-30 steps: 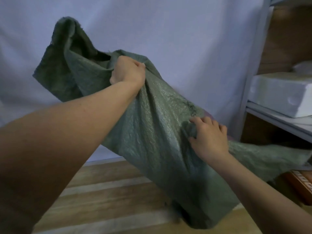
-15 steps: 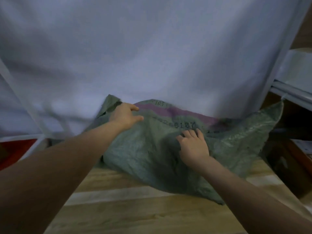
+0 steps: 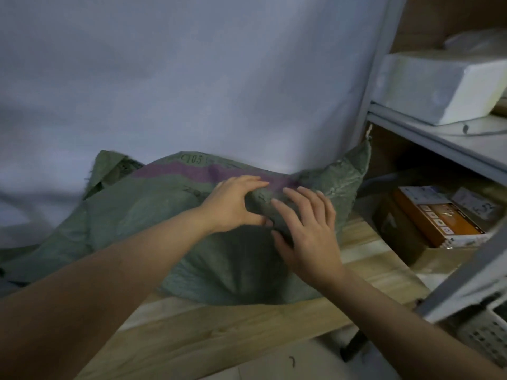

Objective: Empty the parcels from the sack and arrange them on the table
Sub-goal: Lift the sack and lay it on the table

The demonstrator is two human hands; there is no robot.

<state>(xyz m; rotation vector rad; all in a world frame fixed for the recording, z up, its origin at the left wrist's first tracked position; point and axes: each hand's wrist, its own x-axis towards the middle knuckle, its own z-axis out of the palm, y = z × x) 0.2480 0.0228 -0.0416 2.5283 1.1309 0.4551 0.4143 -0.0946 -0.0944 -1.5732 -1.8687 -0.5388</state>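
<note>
A green woven sack with a purple stripe and printed numbers lies slumped on the wooden table, its far edge against a white backdrop. My left hand cups a raised fold near the sack's middle, fingers over it and thumb under it. My right hand rests on the sack just to the right, fingers spread and fairly straight. The two hands nearly touch at the thumbs. No parcel shows outside the sack; what is inside is hidden.
A grey metal shelf unit stands at the right, holding a white foam block above and an orange box below. A white perforated basket sits at the lower right. The table's front edge runs diagonally below my arms.
The sack, held up in the air a second ago, has come down flat onto the table. Both hands have moved closer together at its middle, and my right hand has opened.
</note>
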